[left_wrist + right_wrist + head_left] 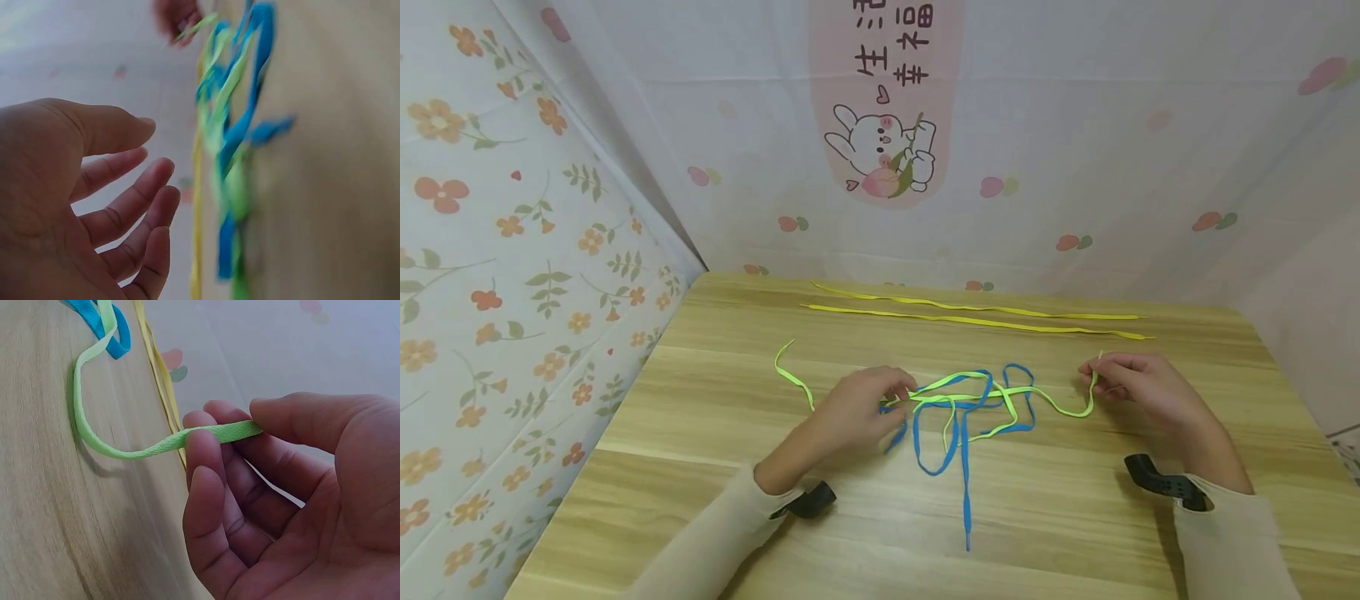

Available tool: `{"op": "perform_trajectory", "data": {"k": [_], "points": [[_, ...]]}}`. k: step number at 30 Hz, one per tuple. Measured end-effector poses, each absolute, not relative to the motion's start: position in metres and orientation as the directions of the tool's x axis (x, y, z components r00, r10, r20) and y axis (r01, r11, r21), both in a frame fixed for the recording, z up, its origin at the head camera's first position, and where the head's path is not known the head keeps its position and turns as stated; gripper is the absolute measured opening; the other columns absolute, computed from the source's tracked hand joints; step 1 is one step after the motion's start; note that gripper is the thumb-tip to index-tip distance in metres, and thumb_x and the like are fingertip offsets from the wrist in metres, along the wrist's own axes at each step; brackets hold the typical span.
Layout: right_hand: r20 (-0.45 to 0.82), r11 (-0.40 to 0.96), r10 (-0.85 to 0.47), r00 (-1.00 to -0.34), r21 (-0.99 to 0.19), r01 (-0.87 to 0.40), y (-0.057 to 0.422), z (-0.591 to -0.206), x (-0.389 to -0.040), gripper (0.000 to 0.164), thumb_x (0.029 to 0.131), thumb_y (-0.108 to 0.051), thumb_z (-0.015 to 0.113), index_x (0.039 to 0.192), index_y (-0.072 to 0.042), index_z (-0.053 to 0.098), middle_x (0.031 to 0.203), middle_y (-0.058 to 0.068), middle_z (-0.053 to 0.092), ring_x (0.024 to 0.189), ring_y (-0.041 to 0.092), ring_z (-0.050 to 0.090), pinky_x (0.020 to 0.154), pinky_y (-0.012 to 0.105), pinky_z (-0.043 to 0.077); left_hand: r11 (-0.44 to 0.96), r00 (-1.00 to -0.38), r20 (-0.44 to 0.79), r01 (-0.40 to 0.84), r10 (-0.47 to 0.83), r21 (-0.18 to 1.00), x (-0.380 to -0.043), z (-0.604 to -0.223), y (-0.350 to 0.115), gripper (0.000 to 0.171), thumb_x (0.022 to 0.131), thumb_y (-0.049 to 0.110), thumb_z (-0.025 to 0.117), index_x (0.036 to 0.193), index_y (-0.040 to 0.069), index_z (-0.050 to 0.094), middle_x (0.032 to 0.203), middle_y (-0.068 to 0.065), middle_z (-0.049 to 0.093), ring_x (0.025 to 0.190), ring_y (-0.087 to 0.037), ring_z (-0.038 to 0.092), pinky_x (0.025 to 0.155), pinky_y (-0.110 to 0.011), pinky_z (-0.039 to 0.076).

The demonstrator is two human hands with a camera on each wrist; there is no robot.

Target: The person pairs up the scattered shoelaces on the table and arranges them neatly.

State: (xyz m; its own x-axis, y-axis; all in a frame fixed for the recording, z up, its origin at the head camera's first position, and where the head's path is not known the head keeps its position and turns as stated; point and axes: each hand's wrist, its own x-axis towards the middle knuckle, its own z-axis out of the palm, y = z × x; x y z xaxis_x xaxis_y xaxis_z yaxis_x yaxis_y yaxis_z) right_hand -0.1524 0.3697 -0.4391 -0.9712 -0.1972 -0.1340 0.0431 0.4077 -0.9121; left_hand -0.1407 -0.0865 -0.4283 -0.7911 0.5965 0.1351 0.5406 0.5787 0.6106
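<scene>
The thin, flat, woven neon-green lace (156, 447) is lying in a loose tangle with a flat, blue fabric lace (966, 467) at the middle of the pale wood-grain table (1037, 517). One green length is curving right from the tangle, its end rising off the surface into the right hand (1150, 387). That hand is pinching the lace close to its end, between thumb and finger. The left hand (863, 408) is hovering at the left side of the tangle, thumb and fingers apart, gripping nothing. Another green length is extending from beyond the left hand toward the far left; whether it belongs to the same lace cannot be told.

Handling: the green lace is probably very light and limp, bending freely rather than standing straight. The woven surface is likely giving adequate grip and tolerating a firm pull. Overlapping loops could be snagging; gentle tension is advisable. Recommended hold: a fingertip pinch near a free end, or on a single strand just outside the crossings.

Two flat yellow laces (977, 319) are lying roughly parallel on the far side.
</scene>
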Motion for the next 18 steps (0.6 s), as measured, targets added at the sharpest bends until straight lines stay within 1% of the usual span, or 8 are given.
{"op": "perform_trajectory", "data": {"k": [4, 7, 11, 14, 18], "points": [[-0.139, 0.424, -0.19, -0.972, -0.904, 0.047, 0.369, -0.438, -0.152, 0.043, 0.119, -0.018, 0.051, 0.132, 0.022, 0.064, 0.109, -0.003, 0.081, 0.09, 0.012, 0.07, 0.08, 0.024, 0.061, 0.544, -0.706, 0.148, 0.646, 0.692, 0.536, -0.13, -0.441, -0.072, 0.026, 0.102, 0.015, 0.074, 0.127, 0.012, 0.075, 0.108, 0.001, 0.074, 0.103, -0.018, 0.069, 0.093, -0.037, 0.055], [-0.14, 0.444, -0.181, -0.973, -0.895, 0.047, 0.368, -0.437, -0.152, 0.044, 0.119, -0.018, 0.051, 0.133, 0.021, 0.065, 0.11, -0.003, 0.08, 0.09, 0.012, 0.07, 0.079, 0.025, 0.061, 0.545, -0.667, 0.148, 0.7, 0.731, 0.461, -0.124, -0.447, -0.063, 0.028, 0.102, 0.018, 0.07, 0.129, 0.017, 0.077, 0.11, 0.001, 0.073, 0.098, -0.019, 0.064, 0.086, -0.034, 0.053], [-0.145, 0.454, -0.178, -0.973, -0.89, 0.049, 0.366, -0.437, -0.153, 0.043, 0.119, -0.018, 0.051, 0.134, 0.02, 0.065, 0.112, -0.002, 0.08, 0.091, 0.013, 0.07, 0.08, 0.026, 0.061, 0.558, -0.648, 0.132, 0.728, 0.75, 0.399, -0.12, -0.451, -0.054, 0.028, 0.104, 0.018, 0.069, 0.13, 0.021, 0.08, 0.119, 0.001, 0.075, 0.1, -0.018, 0.066, 0.086, -0.032, 0.054], [-0.148, 0.454, -0.178, -0.973, -0.89, 0.052, 0.366, -0.436, -0.153, 0.043, 0.119, -0.018, 0.051, 0.134, 0.019, 0.065, 0.112, -0.002, 0.08, 0.091, 0.014, 0.07, 0.08, 0.026, 0.061, 0.566, -0.644, 0.128, 0.737, 0.755, 0.37, -0.119, -0.453, -0.049, 0.029, 0.104, 0.017, 0.07, 0.131, 0.02, 0.081, 0.118, 0.002, 0.075, 0.106, -0.016, 0.068, 0.094, -0.032, 0.053], [-0.141, 0.448, -0.179, -0.974, -0.893, 0.047, 0.366, -0.436, -0.154, 0.042, 0.119, -0.018, 0.051, 0.133, 0.02, 0.065, 0.11, -0.003, 0.08, 0.091, 0.014, 0.069, 0.08, 0.025, 0.06, 0.587, -0.652, 0.125, 0.738, 0.748, 0.332, -0.117, -0.454, -0.047, 0.026, 0.104, 0.018, 0.072, 0.128, 0.019, 0.083, 0.113, 0.003, 0.073, 0.103, -0.016, 0.067, 0.092, -0.031, 0.053]]}}
